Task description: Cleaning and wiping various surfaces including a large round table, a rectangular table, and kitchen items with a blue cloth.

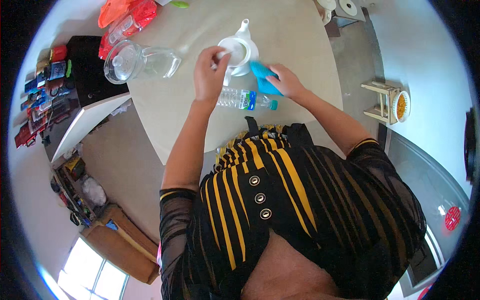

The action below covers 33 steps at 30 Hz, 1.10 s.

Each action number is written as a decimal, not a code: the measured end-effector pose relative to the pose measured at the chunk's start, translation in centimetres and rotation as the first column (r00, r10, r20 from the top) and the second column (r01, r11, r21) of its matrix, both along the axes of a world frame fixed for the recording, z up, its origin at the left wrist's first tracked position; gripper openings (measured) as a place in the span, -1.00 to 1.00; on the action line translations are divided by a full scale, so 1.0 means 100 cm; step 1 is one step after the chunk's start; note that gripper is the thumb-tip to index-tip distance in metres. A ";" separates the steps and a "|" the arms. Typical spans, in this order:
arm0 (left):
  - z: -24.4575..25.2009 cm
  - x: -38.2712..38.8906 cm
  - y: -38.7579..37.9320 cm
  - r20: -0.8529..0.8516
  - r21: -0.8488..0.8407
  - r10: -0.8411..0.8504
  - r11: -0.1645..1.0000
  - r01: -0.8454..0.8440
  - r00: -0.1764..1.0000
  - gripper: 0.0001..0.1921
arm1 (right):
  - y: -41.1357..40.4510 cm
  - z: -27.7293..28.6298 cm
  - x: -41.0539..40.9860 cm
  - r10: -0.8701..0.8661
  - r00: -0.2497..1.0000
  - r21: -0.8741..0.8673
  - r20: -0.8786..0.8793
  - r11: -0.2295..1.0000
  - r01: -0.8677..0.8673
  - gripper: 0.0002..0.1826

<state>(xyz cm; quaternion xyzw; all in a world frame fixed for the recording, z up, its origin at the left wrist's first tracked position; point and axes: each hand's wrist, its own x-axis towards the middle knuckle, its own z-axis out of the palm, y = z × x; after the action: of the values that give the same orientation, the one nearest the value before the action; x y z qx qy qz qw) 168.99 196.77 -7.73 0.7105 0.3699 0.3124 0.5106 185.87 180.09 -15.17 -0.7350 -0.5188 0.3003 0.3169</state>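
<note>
A white teapot (253, 48) stands on the table in front of me, its spout pointing away. My left hand (208, 73) is at its mouth, thumb and fingers closed on what looks like the white lid (231, 51), which is over the opening. The fingers partly cover the lid, so whether it is seated cannot be told. My right hand (287, 81) grips a folded blue cloth (265, 78) close to the teapot's near right side. Between my forearms, a clear plastic bottle (234, 99) with a green cap lies on its side, partly behind my left hand.
A lidded clear pitcher (155, 62) is at the left of the pale table (300, 41), near red plastic bags (131, 24). Beyond the table's right edge, a bowl of orange food (401, 106) is by a wooden stool (380, 99). A brown sofa (120, 247) is at lower left.
</note>
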 end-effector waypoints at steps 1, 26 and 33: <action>-0.001 0.008 0.003 -0.100 0.242 -0.067 0.966 0.090 0.993 -0.85 | -0.010 -0.005 0.003 0.055 0.998 -0.053 -0.036 0.997 -0.057 -0.56; -0.012 0.018 0.012 -0.348 0.355 -0.172 0.886 0.299 0.922 -0.84 | 0.000 -0.011 0.023 -0.281 0.899 -0.064 -0.336 0.959 0.276 -0.52; -0.011 0.007 0.019 -0.216 0.207 -0.186 0.951 0.231 0.959 -0.79 | -0.007 -0.025 0.019 -0.323 0.859 -0.100 -0.397 0.946 0.309 -0.51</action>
<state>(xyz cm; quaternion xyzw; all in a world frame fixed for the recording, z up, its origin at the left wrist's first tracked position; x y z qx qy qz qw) 169.68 198.63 -8.81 0.8271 0.3017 0.2266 0.4166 187.78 179.40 -17.69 -0.7359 -0.3087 0.3995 0.4512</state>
